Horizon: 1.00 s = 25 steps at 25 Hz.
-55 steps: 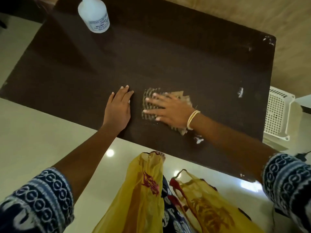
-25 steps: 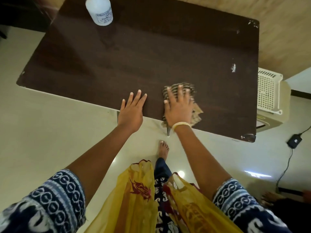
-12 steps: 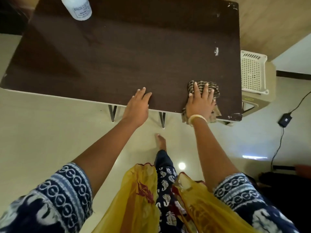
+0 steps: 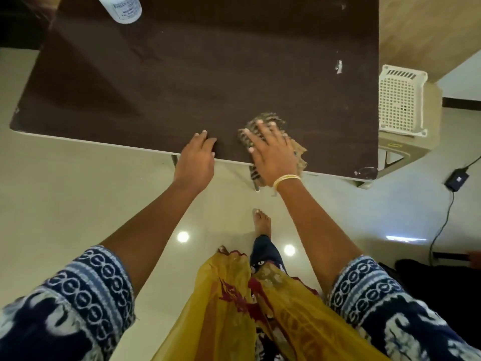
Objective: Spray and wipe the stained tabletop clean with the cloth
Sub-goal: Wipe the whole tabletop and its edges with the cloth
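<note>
Fingers [image 4: 263, 131] of the right hand [image 4: 273, 155] are lying spread and straight, pressing flat on the cloth [image 4: 299, 152] — nothing curled round it. The left hand [image 4: 196, 162] is resting at the near table edge, fingers relaxed and bent down a little, gripping nothing.

The cloth, striped brown and tan, is sitting on the dark brown tabletop [image 4: 195, 82] at its near edge, partly hanging over it, just right of the left hand. The tabletop is showing white scuffs — one mark [image 4: 339, 66] toward the right side, chipped wear at the near right corner [image 4: 367, 171]. Glossy cream floor [image 4: 65, 204] is reflecting ceiling lights; a wood-look strip is running beyond the table's far right.

A white bottle [image 4: 122, 9] is standing at the far left of the table, well apart from the hands, its top cut off by the frame. Its label has small print, too blurred to read. A white perforated basket [image 4: 400, 100] is sitting just beside the table's right edge. A black adapter [image 4: 456, 178] with cable is lying on the floor further right. Yellow scarf [image 4: 234, 308] and a bare foot [image 4: 261, 221] are showing below.
</note>
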{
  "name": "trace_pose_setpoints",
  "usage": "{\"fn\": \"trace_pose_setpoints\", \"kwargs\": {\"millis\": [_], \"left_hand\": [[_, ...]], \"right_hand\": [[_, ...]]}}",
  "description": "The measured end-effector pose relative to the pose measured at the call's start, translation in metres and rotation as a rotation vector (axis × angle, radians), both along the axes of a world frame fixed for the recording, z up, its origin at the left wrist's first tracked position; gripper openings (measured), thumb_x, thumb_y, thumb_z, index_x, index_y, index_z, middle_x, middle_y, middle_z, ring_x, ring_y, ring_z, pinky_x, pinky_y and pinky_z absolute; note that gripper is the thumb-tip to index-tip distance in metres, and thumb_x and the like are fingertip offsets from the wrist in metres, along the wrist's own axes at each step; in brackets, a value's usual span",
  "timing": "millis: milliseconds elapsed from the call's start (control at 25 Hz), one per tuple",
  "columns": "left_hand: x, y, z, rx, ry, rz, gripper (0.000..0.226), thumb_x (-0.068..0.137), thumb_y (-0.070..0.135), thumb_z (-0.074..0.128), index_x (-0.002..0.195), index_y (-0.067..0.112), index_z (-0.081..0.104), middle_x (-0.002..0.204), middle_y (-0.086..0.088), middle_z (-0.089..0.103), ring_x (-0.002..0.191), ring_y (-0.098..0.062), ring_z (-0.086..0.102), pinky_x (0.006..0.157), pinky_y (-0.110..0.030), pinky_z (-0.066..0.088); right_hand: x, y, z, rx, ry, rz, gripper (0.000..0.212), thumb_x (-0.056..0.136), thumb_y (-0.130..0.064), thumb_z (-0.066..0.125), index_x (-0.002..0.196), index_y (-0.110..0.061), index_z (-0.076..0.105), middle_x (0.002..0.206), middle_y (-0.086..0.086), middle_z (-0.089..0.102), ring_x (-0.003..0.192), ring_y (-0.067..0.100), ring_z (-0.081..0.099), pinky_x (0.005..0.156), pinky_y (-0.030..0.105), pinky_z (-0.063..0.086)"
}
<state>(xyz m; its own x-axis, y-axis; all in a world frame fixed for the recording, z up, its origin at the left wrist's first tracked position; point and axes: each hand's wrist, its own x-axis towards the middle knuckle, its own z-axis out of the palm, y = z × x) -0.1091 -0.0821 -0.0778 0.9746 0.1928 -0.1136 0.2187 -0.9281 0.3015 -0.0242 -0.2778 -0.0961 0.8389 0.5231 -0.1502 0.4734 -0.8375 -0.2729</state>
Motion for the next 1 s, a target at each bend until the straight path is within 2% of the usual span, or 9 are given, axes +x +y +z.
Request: {"fn": "trace_pose_setpoints", "kwargs": {"millis": [120, 200, 400, 680, 760, 920, 1000], "left_hand": [[0.018, -0.038, 0.005, -0.004, 0.055, -0.086, 0.041, 0.100, 0.019, 0.042, 0.141, 0.012, 0.044, 0.156, -0.012, 0.031, 0.146, -0.029, 0.026, 0.115, -0.049, 0.028], [0.029, -0.060, 0.008, 0.014, 0.094, -0.123, 0.042, 0.101, 0.023, 0.041, 0.143, 0.016, 0.041, 0.158, -0.008, 0.026, 0.148, -0.025, 0.021, 0.116, -0.052, 0.026], [0.071, -0.080, 0.010, 0.051, 0.137, -0.163, 0.045, 0.103, 0.028, 0.039, 0.146, 0.018, 0.035, 0.160, -0.006, 0.021, 0.149, -0.022, 0.018, 0.118, -0.048, 0.023], [0.153, -0.103, 0.011, 0.017, 0.181, -0.010, 0.052, 0.102, 0.031, 0.042, 0.150, 0.018, 0.028, 0.162, -0.006, 0.017, 0.150, -0.024, 0.013, 0.119, -0.050, 0.018], [0.181, -0.114, 0.010, 0.010, 0.172, 0.047, 0.055, 0.102, 0.030, 0.040, 0.153, 0.017, 0.023, 0.162, -0.006, 0.014, 0.150, -0.023, 0.010, 0.120, -0.051, 0.017], [0.231, -0.131, 0.003, 0.043, 0.139, 0.068, 0.056, 0.103, 0.023, 0.032, 0.156, 0.016, 0.012, 0.164, -0.003, 0.006, 0.151, -0.020, 0.006, 0.121, -0.049, 0.014], [0.248, -0.130, -0.002, 0.050, 0.122, 0.097, 0.054, 0.104, 0.022, 0.029, 0.156, 0.017, 0.013, 0.164, -0.002, 0.008, 0.151, -0.019, 0.006, 0.121, -0.047, 0.013]], "right_hand": [[0.017, -0.071, -0.001, -0.019, -0.018, -0.383, 0.049, 0.101, -0.043, 0.030, 0.149, -0.042, 0.026, 0.162, -0.004, 0.015, 0.150, 0.026, 0.008, 0.120, 0.051, 0.010], [0.029, -0.098, 0.001, -0.032, -0.015, -0.513, 0.050, 0.101, -0.045, 0.028, 0.150, -0.040, 0.025, 0.162, -0.001, 0.015, 0.150, 0.028, 0.008, 0.120, 0.051, 0.009], [0.079, -0.112, -0.006, -0.033, -0.079, -0.520, 0.049, 0.100, -0.045, 0.028, 0.149, -0.038, 0.028, 0.162, 0.001, 0.017, 0.149, 0.029, 0.010, 0.119, 0.051, 0.009], [0.183, -0.109, -0.001, 0.025, -0.062, -0.600, 0.053, 0.099, -0.044, 0.028, 0.151, -0.033, 0.029, 0.161, 0.007, 0.018, 0.149, 0.034, 0.009, 0.118, 0.055, 0.011], [0.186, -0.102, -0.001, -0.013, -0.090, -0.438, 0.056, 0.098, -0.045, 0.027, 0.152, -0.030, 0.025, 0.161, 0.010, 0.017, 0.148, 0.038, 0.010, 0.117, 0.056, 0.013], [0.193, -0.114, -0.005, -0.046, -0.106, 0.426, 0.051, 0.100, -0.042, 0.028, 0.150, -0.033, 0.028, 0.160, 0.004, 0.021, 0.148, 0.032, 0.015, 0.117, 0.053, 0.019], [0.239, -0.118, -0.003, -0.028, -0.096, 0.546, 0.050, 0.100, -0.041, 0.029, 0.150, -0.036, 0.028, 0.160, 0.000, 0.021, 0.148, 0.028, 0.015, 0.116, 0.050, 0.018]]}}
